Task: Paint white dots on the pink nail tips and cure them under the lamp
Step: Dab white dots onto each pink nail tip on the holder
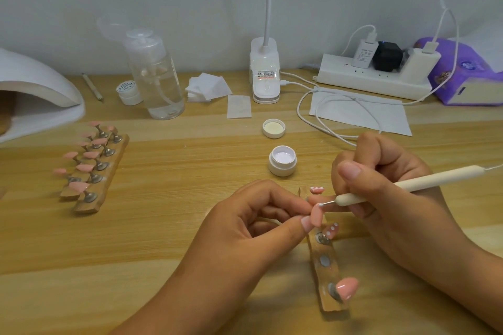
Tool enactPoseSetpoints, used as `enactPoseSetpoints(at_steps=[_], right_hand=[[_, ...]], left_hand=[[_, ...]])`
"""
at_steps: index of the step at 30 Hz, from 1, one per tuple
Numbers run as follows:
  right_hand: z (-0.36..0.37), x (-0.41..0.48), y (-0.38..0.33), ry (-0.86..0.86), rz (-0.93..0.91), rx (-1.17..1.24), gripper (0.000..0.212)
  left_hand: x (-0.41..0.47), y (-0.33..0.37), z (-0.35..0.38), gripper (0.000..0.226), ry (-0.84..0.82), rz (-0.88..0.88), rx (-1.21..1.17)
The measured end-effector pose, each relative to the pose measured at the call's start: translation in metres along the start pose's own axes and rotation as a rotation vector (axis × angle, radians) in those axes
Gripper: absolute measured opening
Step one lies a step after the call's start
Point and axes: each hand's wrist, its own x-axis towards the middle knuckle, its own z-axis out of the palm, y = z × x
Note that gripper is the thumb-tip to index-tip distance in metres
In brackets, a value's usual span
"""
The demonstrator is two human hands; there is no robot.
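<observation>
My left hand [253,223] pinches a pink nail tip [317,215] between thumb and forefinger. My right hand [386,193] grips a white dotting pen [408,185], and its metal point touches the top of that tip. Below them lies a wooden holder strip [325,275] carrying a plain pink tip [347,287] and a tip with white dots [332,229]. Another dotted tip [316,189] shows just above my fingers. An open jar of white gel [282,160] stands behind the hands. The white curing lamp [35,95] sits at the far left.
Two wooden strips with several plain pink tips [89,163] lie left of centre. The jar's lid [273,128], a clear pump bottle [155,76], cotton pads [206,85], a desk lamp base [265,73], a power strip [375,73] with cables and a purple tissue pack [468,73] line the back.
</observation>
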Motion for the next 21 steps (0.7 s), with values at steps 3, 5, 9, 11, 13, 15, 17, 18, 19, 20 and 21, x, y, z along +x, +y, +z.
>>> enactPoseSetpoints(at_steps=[3, 5, 9, 11, 13, 15, 17, 18, 19, 20, 21], right_hand=[[0.0002, -0.0002, -0.0006, 0.005, -0.001, 0.009, 0.03], [0.0004, -0.0001, -0.0004, 0.004, 0.0, 0.008, 0.031], [0.0004, 0.0001, 0.0002, -0.005, 0.003, 0.01, 0.03], [0.0002, 0.0, 0.0003, -0.003, 0.0, 0.004, 0.03], [0.0002, 0.0, 0.0002, -0.004, -0.005, 0.007, 0.03], [0.0, -0.0001, -0.0001, -0.006, -0.005, 0.015, 0.03], [-0.0005, -0.0001, -0.0002, -0.006, -0.004, -0.003, 0.03], [-0.0008, -0.0001, -0.0002, -0.002, -0.004, -0.015, 0.03], [-0.0013, -0.0001, -0.0002, 0.002, -0.003, -0.021, 0.031], [-0.0016, 0.0, -0.0001, 0.003, -0.003, -0.02, 0.032], [-0.0018, 0.0, -0.0001, 0.001, -0.006, -0.015, 0.031]], left_hand=[[0.0001, 0.0003, 0.0, 0.012, -0.004, -0.002, 0.003], [-0.0001, 0.0003, 0.0, 0.012, -0.001, -0.001, 0.008], [-0.0004, -0.0001, -0.0002, 0.012, 0.0, -0.003, 0.012], [-0.0003, 0.0001, -0.0001, 0.01, -0.003, -0.003, 0.011], [-0.0004, 0.0003, -0.0001, 0.01, -0.007, 0.0, 0.01], [-0.0005, 0.0002, -0.0002, 0.01, -0.006, 0.0, 0.013], [-0.0003, 0.0, -0.0002, 0.01, -0.004, 0.001, 0.017], [-0.0002, 0.0001, -0.0002, 0.009, -0.004, 0.003, 0.017], [-0.0001, 0.0, -0.0002, 0.01, -0.002, 0.004, 0.015], [-0.0001, -0.0001, -0.0001, 0.01, -0.001, 0.004, 0.012], [0.0, -0.0001, -0.0001, 0.01, -0.001, 0.002, 0.009]])
